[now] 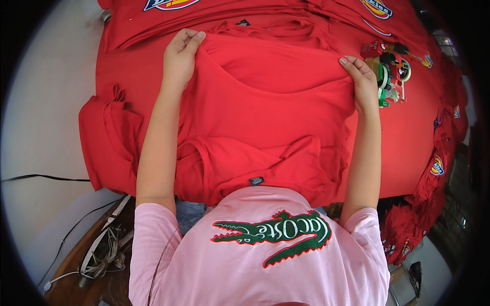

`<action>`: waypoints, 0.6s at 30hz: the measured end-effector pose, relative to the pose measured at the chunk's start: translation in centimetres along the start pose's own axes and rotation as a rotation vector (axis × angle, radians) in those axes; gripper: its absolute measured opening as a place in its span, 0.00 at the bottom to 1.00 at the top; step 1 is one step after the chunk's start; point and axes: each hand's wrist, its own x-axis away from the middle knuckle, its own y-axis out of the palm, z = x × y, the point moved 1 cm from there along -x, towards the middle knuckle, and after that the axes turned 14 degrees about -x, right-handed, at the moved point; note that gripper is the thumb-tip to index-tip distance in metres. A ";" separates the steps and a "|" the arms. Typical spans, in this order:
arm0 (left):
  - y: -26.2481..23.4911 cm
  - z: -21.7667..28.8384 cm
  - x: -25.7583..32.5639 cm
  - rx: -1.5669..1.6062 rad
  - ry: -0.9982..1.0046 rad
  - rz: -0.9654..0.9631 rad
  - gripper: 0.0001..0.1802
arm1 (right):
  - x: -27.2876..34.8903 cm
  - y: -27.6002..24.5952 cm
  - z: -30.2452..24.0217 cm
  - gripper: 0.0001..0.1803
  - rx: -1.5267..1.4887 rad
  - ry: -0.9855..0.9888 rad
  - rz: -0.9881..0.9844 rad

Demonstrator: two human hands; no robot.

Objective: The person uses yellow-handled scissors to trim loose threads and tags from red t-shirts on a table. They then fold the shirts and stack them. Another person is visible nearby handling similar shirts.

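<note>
A red shirt (pixel 286 115) is stretched between my two hands, its curved neckline edge facing the far side. My left hand (pixel 181 56) pinches the fabric at its far left corner. On the opposite side, my right hand (pixel 362 81) grips the far right corner between thumb and fingers. Closer to my body lies more bunched red fabric with a small dark neck label (pixel 256 181). Whether that fabric belongs to the same shirt, I cannot tell.
Red shirts with printed logos (pixel 224 20) are stacked at the back. Tape dispensers (pixel 398 76) and a small red box (pixel 372 49) stand right of my right hand. Folded red fabric (pixel 109 132) hangs at the left edge. Tangled cables (pixel 104 255) lie at lower left; red garments (pixel 431 178) pile at right.
</note>
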 end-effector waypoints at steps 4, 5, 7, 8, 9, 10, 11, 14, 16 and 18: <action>-1.8 1.7 2.5 -0.055 0.078 -0.073 0.05 | 2.4 0.0 -0.5 0.08 0.236 -0.145 0.020; -2.5 2.5 3.8 -0.070 0.128 -0.100 0.05 | 3.7 0.1 -0.7 0.08 0.363 -0.219 0.020; -4.7 4.3 7.8 -0.178 0.087 -0.188 0.05 | 8.4 0.2 -0.9 0.10 0.619 -0.345 0.025; -5.9 4.8 10.2 -0.232 0.067 -0.232 0.05 | 10.8 0.3 -0.8 0.11 0.756 -0.437 -0.047; -7.0 4.5 12.5 -0.349 0.096 -0.263 0.07 | 13.1 0.2 -0.5 0.13 0.892 -0.535 -0.121; -7.8 3.7 14.9 -0.459 0.126 -0.299 0.09 | 15.3 0.2 -0.2 0.14 1.033 -0.632 -0.194; -8.2 2.9 17.2 -0.558 0.216 -0.325 0.09 | 17.3 -0.1 0.9 0.15 1.054 -0.657 -0.226; -7.6 -0.8 24.6 -0.787 0.381 -0.342 0.11 | 22.7 -1.6 4.8 0.15 1.235 -0.656 -0.293; -6.4 -3.6 29.2 -0.916 0.416 -0.315 0.09 | 25.0 -2.6 7.7 0.15 1.260 -0.600 -0.268; -5.3 -6.0 32.3 -0.934 0.408 -0.193 0.09 | 26.2 -3.1 9.5 0.16 1.266 -0.587 -0.245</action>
